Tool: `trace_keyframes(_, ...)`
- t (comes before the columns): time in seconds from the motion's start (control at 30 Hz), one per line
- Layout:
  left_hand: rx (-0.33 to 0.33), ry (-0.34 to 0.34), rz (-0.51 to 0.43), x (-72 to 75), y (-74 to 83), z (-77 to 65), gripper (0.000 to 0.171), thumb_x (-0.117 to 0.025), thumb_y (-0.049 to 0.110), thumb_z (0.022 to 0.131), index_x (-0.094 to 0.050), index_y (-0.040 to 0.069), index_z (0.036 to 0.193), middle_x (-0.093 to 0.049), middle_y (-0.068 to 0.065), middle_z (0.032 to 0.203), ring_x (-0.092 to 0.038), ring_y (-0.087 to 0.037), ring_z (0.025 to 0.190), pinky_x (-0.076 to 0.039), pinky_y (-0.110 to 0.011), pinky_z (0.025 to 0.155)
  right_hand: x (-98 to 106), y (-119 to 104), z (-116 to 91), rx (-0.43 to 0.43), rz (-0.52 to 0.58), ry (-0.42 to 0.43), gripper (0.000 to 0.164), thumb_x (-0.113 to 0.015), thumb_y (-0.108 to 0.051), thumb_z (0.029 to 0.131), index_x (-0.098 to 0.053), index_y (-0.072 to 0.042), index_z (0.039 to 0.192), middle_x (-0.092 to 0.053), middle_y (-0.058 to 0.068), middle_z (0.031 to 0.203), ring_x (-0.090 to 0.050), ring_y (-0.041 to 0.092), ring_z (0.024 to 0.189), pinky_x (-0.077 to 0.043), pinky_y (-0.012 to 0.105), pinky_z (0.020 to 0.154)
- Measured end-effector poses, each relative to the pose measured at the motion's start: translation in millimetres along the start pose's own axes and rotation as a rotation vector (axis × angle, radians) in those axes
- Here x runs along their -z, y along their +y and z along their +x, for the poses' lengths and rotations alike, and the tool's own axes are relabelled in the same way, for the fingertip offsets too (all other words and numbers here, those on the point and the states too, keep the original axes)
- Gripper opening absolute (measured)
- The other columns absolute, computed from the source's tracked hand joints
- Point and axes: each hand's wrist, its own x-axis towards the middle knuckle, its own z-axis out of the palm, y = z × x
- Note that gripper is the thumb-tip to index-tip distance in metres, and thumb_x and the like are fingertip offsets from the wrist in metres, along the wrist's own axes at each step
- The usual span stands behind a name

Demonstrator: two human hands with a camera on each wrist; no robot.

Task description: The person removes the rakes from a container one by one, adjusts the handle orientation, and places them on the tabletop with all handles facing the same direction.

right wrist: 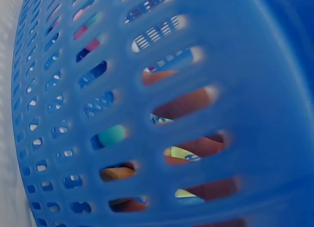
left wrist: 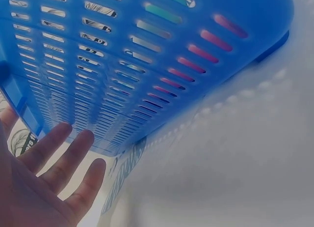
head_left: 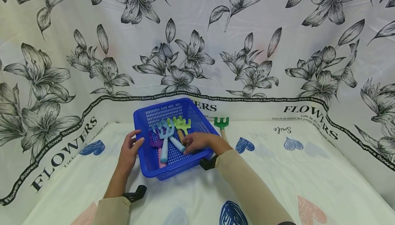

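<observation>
A blue plastic basket (head_left: 177, 175) with slotted walls stands tilted on the white cloth. Inside lie several toy garden forks: a light blue fork (head_left: 166, 134), a purple fork (head_left: 156, 143) with a pink handle, and yellow-green forks (head_left: 184, 125). My left hand (head_left: 131, 147) is at the basket's left side, its fingers extended along the outer wall in the left wrist view. Over the right rim, my right hand (head_left: 200, 140) reaches into the basket, fingers pointing down beside the fork handles. The basket wall mostly hides those fingers in the right wrist view, so any grip is unclear.
A dark green fork (head_left: 221, 122) with a light brown handle lies outside the basket, just right of it. A flower-printed cloth (head_left: 247, 57) rises behind as a backdrop. Heart prints mark the white cloth (head_left: 308, 170) underneath.
</observation>
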Motion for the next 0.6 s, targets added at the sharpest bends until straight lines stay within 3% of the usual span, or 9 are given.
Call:
trace_keyframes(0.23,0.005,-0.003,0.005,0.2,-0.9,0.0,0.063,-0.051,0.047,0.097,-0.029,0.023,0.151,-0.034,-0.018,0.151,-0.04,-0.042,0.131,-0.037,-0.059,0.102,1.1,-0.2,1.2,0.122,0.028,0.158,0.053,-0.073,-0.023,0.087,-0.056,-0.008,0.135,-0.067,0.003,0.112,-0.058,0.018,0.107,-0.044,0.039,0.098)
trace_keyframes(0.37,0.011,-0.004,0.005,0.5,-1.4,0.6,0.063,-0.052,0.048,0.097,-0.029,0.023,0.151,-0.034,-0.019,0.15,-0.04,-0.043,0.131,-0.037,-0.059,0.102,1.1,-2.0,1.0,0.172,0.041,0.248,0.049,-0.075,-0.015,0.085,-0.059,-0.01,0.132,-0.065,0.006,0.109,-0.057,0.02,0.1,-0.046,0.036,0.091)
trace_keyframes(0.6,0.013,-0.001,0.001,0.3,0.1,0.8,0.062,-0.052,0.046,0.098,-0.03,0.022,0.15,-0.034,-0.019,0.15,-0.04,-0.043,0.131,-0.037,-0.059,0.102,1.7,-1.8,0.6,0.158,0.027,0.418,0.04,-0.074,-0.008,0.086,-0.063,-0.014,0.124,-0.063,0.002,0.108,-0.057,0.015,0.092,-0.05,0.03,0.078)
